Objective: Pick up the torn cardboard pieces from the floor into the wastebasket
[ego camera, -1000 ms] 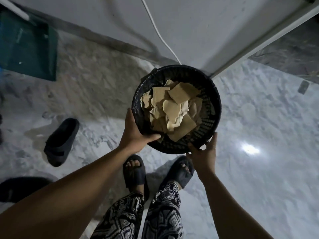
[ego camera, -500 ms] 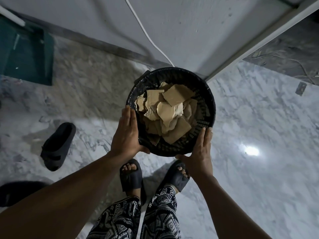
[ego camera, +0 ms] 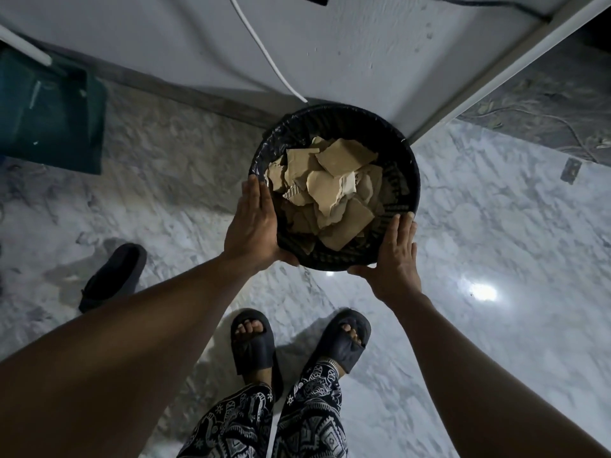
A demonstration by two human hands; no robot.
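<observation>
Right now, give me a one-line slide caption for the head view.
Left hand and right hand press the sides of a black wastebasket filled with torn cardboard pieces, marble floor below.

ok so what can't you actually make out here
Head view only:
Wastebasket base: hidden by its rim and the cardboard pieces; on the floor or lifted, unclear.
Left hand and right hand palms: turned against the basket wall.
White cable end: behind the rim.
Green object: cut by left edge.

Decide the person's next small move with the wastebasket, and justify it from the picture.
Probably set the wastebasket down and let go: left hand and right hand press its sides with straight fingers, cardboard pieces lie inside, none shows on the floor.
</observation>
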